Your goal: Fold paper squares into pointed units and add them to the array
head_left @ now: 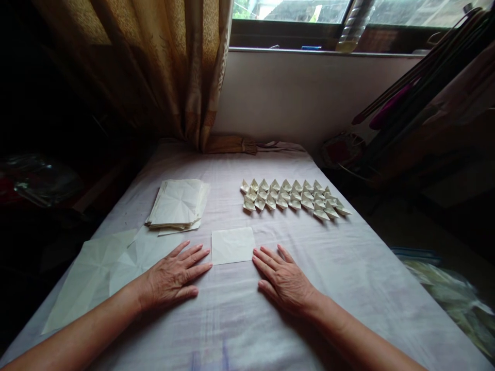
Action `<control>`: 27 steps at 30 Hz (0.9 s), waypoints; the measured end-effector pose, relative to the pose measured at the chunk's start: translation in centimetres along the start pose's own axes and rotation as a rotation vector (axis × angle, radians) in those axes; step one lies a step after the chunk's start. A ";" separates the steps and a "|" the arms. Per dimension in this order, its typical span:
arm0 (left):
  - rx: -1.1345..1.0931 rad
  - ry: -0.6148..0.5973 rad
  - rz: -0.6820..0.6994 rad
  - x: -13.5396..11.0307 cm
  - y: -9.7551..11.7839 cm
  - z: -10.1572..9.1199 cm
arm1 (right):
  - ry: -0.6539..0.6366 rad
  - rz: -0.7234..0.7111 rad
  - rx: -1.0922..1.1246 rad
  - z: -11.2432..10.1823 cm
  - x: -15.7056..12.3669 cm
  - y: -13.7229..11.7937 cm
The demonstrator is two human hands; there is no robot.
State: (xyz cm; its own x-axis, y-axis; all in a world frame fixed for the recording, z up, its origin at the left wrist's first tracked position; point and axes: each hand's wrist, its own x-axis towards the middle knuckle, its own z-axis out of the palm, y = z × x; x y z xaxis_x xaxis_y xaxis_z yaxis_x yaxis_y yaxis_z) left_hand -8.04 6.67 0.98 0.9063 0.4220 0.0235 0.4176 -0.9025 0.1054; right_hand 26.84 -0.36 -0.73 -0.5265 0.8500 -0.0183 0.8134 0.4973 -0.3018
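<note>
A small white sheet of paper [232, 246] lies flat on the cloth-covered table between my two hands. My left hand [176, 273] rests palm down with its fingers spread, the tips close to the sheet's left edge. On the other side, my right hand [281, 278] lies palm down too, fingertips at the sheet's right edge. Neither hand grips anything. Larger creased sheets [93, 273] spread out flat beside and partly behind my left hand and forearm. Farther back stands a stack of creased paper [176, 201].
Rows of small folded paper boats [284, 196] sit at the back right of the table. The pale tablecloth [232, 330] has soft wrinkles. A gold curtain [193, 67] hangs down to the far edge. On the windowsill stands a clear bottle [353, 26].
</note>
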 end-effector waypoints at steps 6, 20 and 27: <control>0.073 0.253 -0.142 4.4 4.0 0.3 | 0.199 0.080 0.034 0.7 0.6 -1.3; 0.171 0.125 -0.168 11.1 5.9 1.0 | 0.442 0.547 -0.044 -1.2 2.1 7.4; 0.210 0.017 -0.231 12.0 6.9 1.0 | 0.334 0.531 -0.108 -1.8 3.6 7.2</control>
State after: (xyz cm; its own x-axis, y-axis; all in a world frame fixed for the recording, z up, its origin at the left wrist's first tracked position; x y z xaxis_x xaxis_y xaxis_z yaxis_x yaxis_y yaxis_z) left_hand 5.77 5.40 0.99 0.7854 0.6177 0.0400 0.6183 -0.7798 -0.0981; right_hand 31.23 6.57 -1.26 0.0464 0.9853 0.1646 0.9720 -0.0066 -0.2349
